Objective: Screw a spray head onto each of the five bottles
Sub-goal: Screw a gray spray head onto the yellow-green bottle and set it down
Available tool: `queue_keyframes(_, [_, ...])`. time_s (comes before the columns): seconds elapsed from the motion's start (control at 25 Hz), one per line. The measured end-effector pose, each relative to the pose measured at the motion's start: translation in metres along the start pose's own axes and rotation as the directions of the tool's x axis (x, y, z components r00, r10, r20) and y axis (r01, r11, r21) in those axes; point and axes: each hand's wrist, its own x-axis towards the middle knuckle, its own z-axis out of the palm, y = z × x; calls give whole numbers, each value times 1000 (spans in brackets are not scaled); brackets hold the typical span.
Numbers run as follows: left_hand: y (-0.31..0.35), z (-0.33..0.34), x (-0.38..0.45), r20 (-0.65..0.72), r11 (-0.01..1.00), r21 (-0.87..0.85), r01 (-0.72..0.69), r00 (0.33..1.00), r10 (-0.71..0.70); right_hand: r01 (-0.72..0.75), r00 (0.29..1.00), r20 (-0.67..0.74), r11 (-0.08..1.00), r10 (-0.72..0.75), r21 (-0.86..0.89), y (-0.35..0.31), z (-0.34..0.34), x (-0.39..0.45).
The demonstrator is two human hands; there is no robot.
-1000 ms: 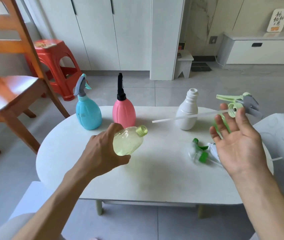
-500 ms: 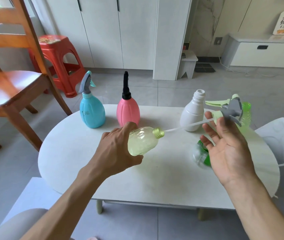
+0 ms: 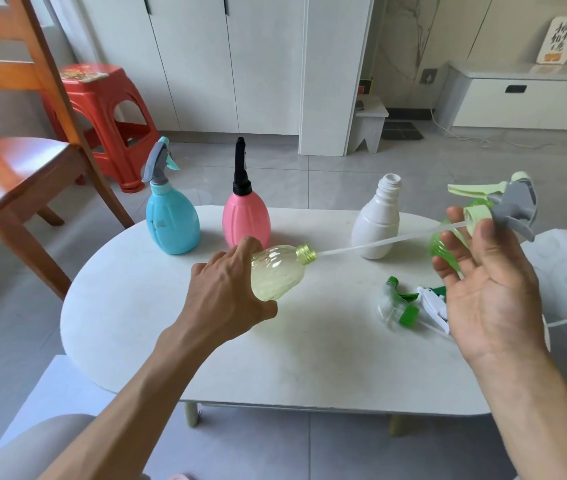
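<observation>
Two hands raised over the white table (image 3: 178,341): left hand (image 3: 226,299) curled round a tilted yellow bottle (image 3: 277,271); right hand (image 3: 489,289) pinches a grey-green spray head (image 3: 503,202), other fingers loosely spread. Dip tube (image 3: 389,240) tip at the bottle's mouth.

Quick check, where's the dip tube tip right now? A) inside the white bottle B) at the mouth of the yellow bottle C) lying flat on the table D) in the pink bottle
B: the dip tube runs from the spray head in the right hand to the threaded mouth of the yellow bottle, which the left hand holds tilted.
</observation>
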Motion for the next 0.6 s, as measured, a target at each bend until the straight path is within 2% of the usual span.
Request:
queue_keyframes(0.16, [-2, -2, 0, 12, 998, 33, 50, 999, -50, -5, 1000, -22, 999, 6, 40, -6, -6, 4])
queue_keyframes(0.44, [0, -2, -3, -23, 1000, 4, -23, 999, 23, -62, 997, 36, 998, 62, 7, 4, 2, -5])
queue_keyframes(0.6, [-1, -3, -3, -20, 1000, 17, 11, 1000, -11, -61, 997, 38, 998, 61, 19, 2, 0, -3])
